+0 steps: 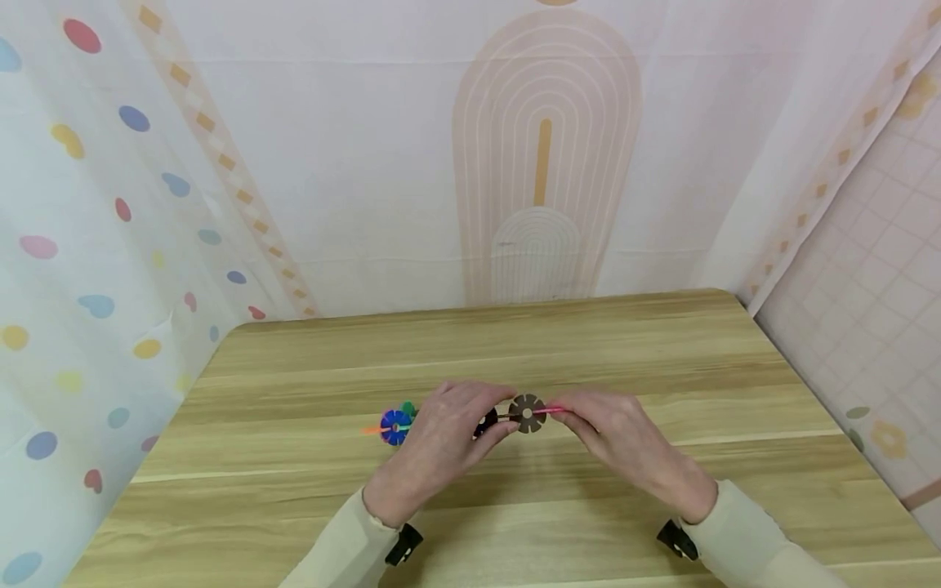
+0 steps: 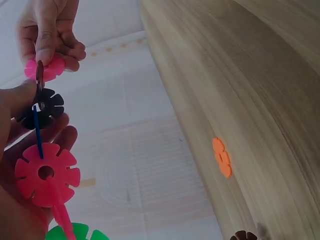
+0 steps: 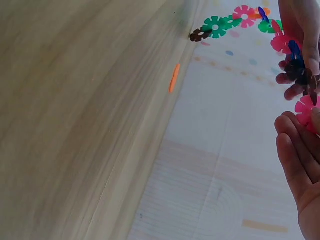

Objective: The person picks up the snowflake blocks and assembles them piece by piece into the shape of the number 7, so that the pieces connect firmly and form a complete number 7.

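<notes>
A chain of slotted plastic discs runs from the table up into both hands. My left hand grips the chain by a black disc, and a red disc lies against its palm. My right hand pinches a pink disc next to a brown disc, which shows between the two hands. In the right wrist view the chain's green disc and brown end disc reach toward the table, beyond my right hand's fingers.
A single orange disc lies on the wooden table left of the chain. Patterned curtains close in the table at the back and on both sides.
</notes>
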